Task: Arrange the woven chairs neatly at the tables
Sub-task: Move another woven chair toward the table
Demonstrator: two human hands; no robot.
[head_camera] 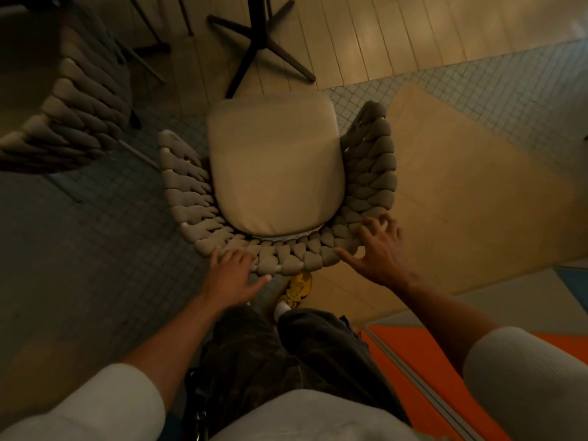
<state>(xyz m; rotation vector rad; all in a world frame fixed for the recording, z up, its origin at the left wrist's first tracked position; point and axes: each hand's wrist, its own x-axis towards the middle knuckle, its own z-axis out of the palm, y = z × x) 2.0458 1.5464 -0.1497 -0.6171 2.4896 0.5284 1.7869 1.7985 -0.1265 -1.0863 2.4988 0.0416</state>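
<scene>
The woven chair (366,173) stands on the small-tiled floor (95,249), right at the edge where the tiles meet the wooden planks (366,36). Its open front faces a black table base (264,43) on those planks. A pale seat cushion (273,167) fills the seat, and the thick braided back curves round it toward the person.

Both grips are at the rear rim of that back. The left grip (234,275) lies at the rim's left rear curve, fingers straight and laid on the weave, thumb stretched out along its outer side. The right grip (378,249) is at the right rear corner, fingers spread wide with the tips bent onto the braids. Neither closes round the rim.

A yellow shoe (299,289) shows just behind the chair back, between the two grips. A second woven chair (73,100) stands to the left, apart from the first.
</scene>
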